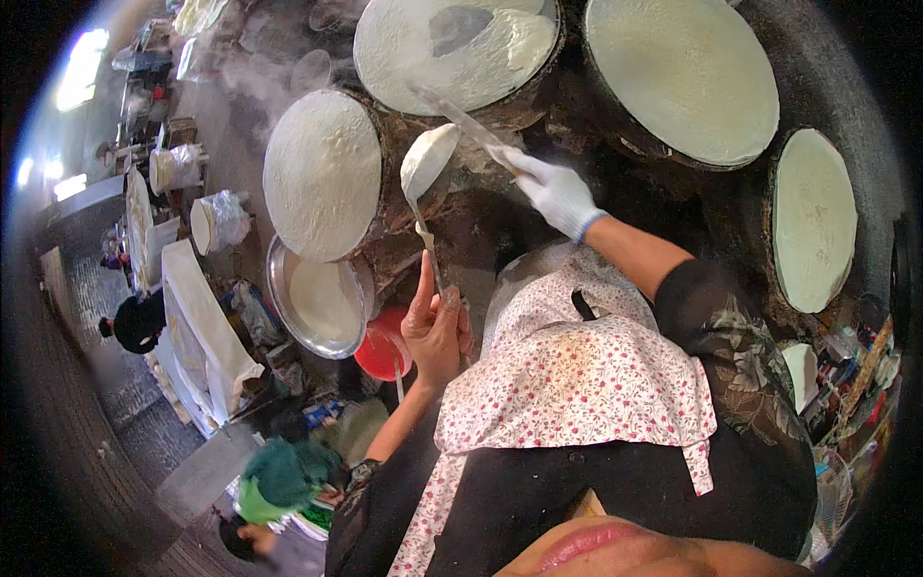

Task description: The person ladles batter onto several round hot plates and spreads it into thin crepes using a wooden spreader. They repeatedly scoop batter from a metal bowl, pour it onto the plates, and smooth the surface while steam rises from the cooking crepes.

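My left hand is closed around the thin handle of a ladle, its index finger stretched along it. White batter coats the ladle's bowl. My right hand, in a white glove, grips a long flat spatula whose far tip reaches the near edge of a round griddle. White batter covers that griddle, with a darker bare-looking patch near its far side. Another round pan full of white batter lies left of the ladle. Below it stands a metal bowl of batter.
More batter-covered griddles, one at the far right and one at the right edge, surround me. A red bucket is beside my left wrist. A long white-covered table and people, one with a green head covering, are at the left. Steam rises.
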The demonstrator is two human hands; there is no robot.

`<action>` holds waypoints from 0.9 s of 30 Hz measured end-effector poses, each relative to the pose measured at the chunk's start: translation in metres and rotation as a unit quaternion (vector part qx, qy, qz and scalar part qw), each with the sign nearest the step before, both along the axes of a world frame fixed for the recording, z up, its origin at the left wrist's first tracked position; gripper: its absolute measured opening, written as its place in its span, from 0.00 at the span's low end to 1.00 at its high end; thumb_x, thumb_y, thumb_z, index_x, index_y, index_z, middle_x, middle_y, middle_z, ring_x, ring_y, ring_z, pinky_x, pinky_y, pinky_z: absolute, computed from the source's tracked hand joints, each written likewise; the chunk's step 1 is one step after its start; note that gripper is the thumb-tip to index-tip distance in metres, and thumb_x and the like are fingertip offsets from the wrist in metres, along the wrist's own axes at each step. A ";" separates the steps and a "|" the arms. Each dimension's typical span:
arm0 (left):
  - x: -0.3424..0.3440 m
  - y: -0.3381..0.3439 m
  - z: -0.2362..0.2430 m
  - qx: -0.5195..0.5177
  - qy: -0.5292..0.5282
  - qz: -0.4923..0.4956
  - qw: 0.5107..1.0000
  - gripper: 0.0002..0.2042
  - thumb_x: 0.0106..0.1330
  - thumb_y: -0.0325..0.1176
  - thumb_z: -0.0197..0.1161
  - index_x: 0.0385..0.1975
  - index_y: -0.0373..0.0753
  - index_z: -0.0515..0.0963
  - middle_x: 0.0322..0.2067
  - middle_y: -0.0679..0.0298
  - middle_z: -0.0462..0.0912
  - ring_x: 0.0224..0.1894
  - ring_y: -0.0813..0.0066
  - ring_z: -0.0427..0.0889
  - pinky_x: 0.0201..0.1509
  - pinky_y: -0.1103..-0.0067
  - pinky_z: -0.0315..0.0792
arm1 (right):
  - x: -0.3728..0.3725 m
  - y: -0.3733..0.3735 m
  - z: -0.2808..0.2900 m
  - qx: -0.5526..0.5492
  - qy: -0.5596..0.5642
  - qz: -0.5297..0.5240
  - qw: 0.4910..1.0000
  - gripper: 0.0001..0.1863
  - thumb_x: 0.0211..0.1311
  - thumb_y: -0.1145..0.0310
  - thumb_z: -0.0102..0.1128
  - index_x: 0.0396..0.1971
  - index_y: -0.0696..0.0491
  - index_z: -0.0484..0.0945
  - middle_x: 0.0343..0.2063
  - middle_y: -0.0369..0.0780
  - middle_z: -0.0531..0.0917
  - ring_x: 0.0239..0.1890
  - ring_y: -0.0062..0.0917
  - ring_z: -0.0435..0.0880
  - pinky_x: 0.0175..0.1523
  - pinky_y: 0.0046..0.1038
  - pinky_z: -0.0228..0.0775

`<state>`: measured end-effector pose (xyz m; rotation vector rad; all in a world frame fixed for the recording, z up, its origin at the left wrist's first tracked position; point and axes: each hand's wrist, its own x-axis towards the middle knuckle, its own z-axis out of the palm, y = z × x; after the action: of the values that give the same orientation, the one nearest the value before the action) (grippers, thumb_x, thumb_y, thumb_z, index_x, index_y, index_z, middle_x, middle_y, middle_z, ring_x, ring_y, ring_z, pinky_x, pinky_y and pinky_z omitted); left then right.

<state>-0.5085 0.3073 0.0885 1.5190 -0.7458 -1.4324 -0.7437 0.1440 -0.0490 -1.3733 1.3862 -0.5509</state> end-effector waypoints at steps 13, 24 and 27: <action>-0.014 -0.013 0.000 -0.031 -0.026 -0.024 0.999 0.32 0.79 0.22 0.56 0.81 0.46 0.58 0.19 0.73 0.71 0.16 0.88 0.63 0.17 0.84 0.62 | -0.034 -0.027 -0.017 0.023 -0.060 -0.231 0.971 0.24 0.74 0.69 0.61 0.68 0.41 0.79 0.45 0.38 0.88 0.39 0.23 0.83 0.45 0.27 0.76; -0.003 -0.025 0.002 0.000 -0.011 -0.057 0.998 0.33 0.79 0.21 0.56 0.82 0.47 0.56 0.19 0.72 0.73 0.17 0.87 0.65 0.17 0.83 0.63 | -0.038 -0.075 -0.022 -0.174 -0.070 -0.232 0.955 0.26 0.70 0.59 0.66 0.66 0.46 0.80 0.46 0.47 0.89 0.38 0.29 0.87 0.44 0.28 0.79; 0.005 -0.030 -0.002 0.004 -0.019 -0.060 0.998 0.33 0.79 0.21 0.56 0.82 0.46 0.56 0.20 0.72 0.74 0.17 0.88 0.65 0.17 0.83 0.63 | -0.043 -0.019 -0.035 -0.172 0.003 -0.293 0.940 0.27 0.68 0.64 0.69 0.67 0.47 0.79 0.58 0.44 0.86 0.58 0.30 0.88 0.61 0.26 0.78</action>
<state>-0.5034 0.2776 0.0869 1.5340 -0.8689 -1.5001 -0.7870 0.1245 -0.0843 -1.2103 1.7698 -1.2295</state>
